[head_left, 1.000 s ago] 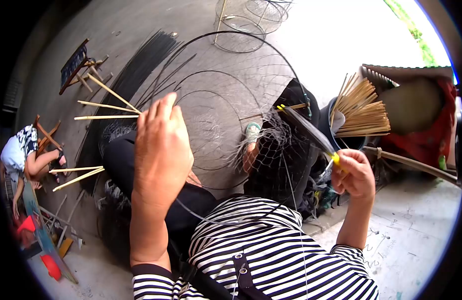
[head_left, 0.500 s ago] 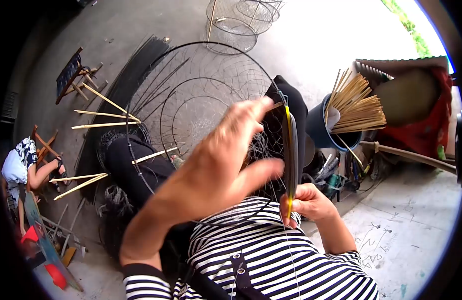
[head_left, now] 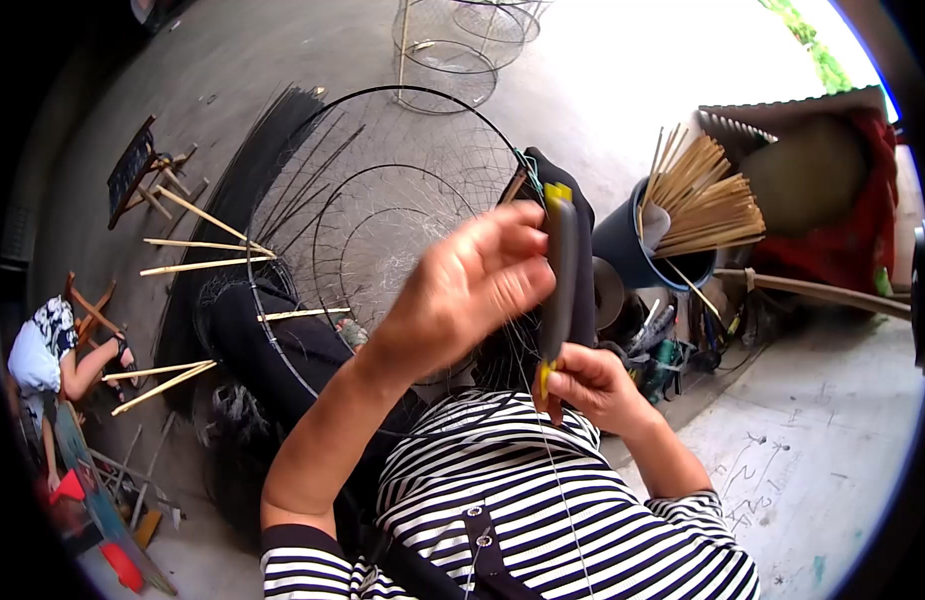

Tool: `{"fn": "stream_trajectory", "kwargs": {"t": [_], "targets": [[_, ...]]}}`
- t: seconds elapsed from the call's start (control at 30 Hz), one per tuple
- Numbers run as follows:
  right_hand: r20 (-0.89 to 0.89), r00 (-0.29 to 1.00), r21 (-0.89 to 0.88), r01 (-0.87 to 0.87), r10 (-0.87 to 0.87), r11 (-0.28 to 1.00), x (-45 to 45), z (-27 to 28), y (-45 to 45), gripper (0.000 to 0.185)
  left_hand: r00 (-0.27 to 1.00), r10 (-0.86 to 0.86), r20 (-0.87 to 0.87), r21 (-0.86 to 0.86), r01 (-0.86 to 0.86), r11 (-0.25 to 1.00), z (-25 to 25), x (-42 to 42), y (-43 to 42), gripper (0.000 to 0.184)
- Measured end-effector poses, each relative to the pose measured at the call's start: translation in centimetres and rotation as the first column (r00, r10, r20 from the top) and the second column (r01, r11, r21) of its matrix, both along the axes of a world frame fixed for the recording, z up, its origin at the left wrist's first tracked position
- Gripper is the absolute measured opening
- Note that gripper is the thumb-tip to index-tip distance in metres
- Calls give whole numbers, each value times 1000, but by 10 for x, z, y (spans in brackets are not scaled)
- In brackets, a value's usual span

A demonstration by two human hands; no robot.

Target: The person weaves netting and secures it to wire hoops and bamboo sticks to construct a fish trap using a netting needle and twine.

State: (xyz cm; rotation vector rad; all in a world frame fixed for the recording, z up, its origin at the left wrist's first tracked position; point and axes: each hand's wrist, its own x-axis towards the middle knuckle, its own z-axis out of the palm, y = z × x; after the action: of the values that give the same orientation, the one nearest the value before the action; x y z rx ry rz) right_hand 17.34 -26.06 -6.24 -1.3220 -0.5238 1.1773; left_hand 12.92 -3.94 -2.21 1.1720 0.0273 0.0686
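A netting shuttle [head_left: 560,270] stands nearly upright, its ends yellow and its middle wound with dark line. My right hand [head_left: 594,390] pinches its lower end. Close to the shuttle's left side is my left hand [head_left: 467,275], somewhat blurred, with fingers and thumb apart; whether it touches the shuttle I cannot tell. Across my lap rests a net cage with a round black hoop [head_left: 407,88] and thin mesh [head_left: 397,240]. Greenish twine [head_left: 527,165] is tied at the hoop's right side. A thin line runs down over my striped shirt [head_left: 482,470].
A blue bucket [head_left: 622,245] of thin bamboo sticks [head_left: 707,200] stands at right, near a red cloth [head_left: 882,210]. More mesh cages [head_left: 447,70] lie ahead. A folding stool [head_left: 147,170], dark rods [head_left: 222,190] and a seated person [head_left: 42,350] are at left.
My left hand has shifted slightly, its fingers drawn closer together. The shuttle has turned to show a broader side and moved a little left with my right hand. The view has shifted slightly.
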Motion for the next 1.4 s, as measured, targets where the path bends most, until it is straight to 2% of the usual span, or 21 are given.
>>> {"fn": "stream_trajectory", "kwargs": {"t": [0.13,0.17,0.23,0.3,0.4,0.53,0.63,0.7,0.77,0.8,0.93,0.97,1.03,1.07,1.1,1.13,1.17,1.2,1.27,1.33,1.4], "targets": [[504,856,44,108,-115,993,14,28,21,9,999,-37,18,191,33,981,11,-2,-9,20],[698,684,129,173,-213,976,21,42,29,11,998,28,63,183,-39,982,12,4,-2,24],[929,-177,354,171,-324,920,43,58,38,26,976,204,74,70,-209,975,15,12,12,27],[822,-502,324,24,-269,946,49,74,53,30,995,79,53,-73,-75,995,19,16,18,31],[661,-722,199,-97,-206,975,64,73,75,29,974,-208,90,-296,226,928,12,24,22,36],[600,-767,92,-215,-226,972,87,88,78,13,988,-149,42,-372,154,915,19,18,14,45],[543,-839,-57,-66,-25,996,99,121,59,15,988,-138,71,70,133,989,9,16,17,51],[693,-643,-302,154,328,941,98,134,47,13,993,-106,53,175,96,980,8,15,22,53],[841,180,-514,-30,510,857,114,139,29,13,997,-49,66,137,40,990,6,20,27,52],[768,604,-219,-64,213,974,127,123,15,20,997,-39,61,102,33,994,6,22,24,50],[287,916,458,125,-280,880,133,100,-2,24,990,71,123,47,-78,996,-3,20,26,46],[38,951,561,235,-308,794,130,90,-6,27,978,113,175,8,-116,993,-3,21,31,45],[233,927,528,134,-294,839,129,79,-12,25,942,206,266,-76,-193,978,3,19,46,43],[858,492,178,-14,-148,984,127,83,-16,24,916,304,263,-194,-258,946,6,16,57,43],[958,-182,-204,118,223,972,127,90,-21,24,883,399,250,-309,-317,896,9,12,72,42],[879,-79,-455,157,471,876,132,93,-31,30,891,345,294,-251,-276,928,14,6,91,42],[776,436,-545,103,455,832,152,87,-58,27,897,277,345,-83,-265,961,12,-1,102,40],[685,726,-213,132,52,968,161,82,-79,15,912,266,314,-30,-270,962,8,-5,99,37],[514,799,385,108,-310,917,178,97,-87,20,937,302,174,77,-318,945,10,-11,84,32],[-418,735,691,639,-534,338,205,100,-118,19,928,313,200,83,-335,939,11,-14,85,29],[-118,797,712,484,-593,509,243,77,-169,19,881,394,262,402,-471,785,15,-17,82,25]]}}
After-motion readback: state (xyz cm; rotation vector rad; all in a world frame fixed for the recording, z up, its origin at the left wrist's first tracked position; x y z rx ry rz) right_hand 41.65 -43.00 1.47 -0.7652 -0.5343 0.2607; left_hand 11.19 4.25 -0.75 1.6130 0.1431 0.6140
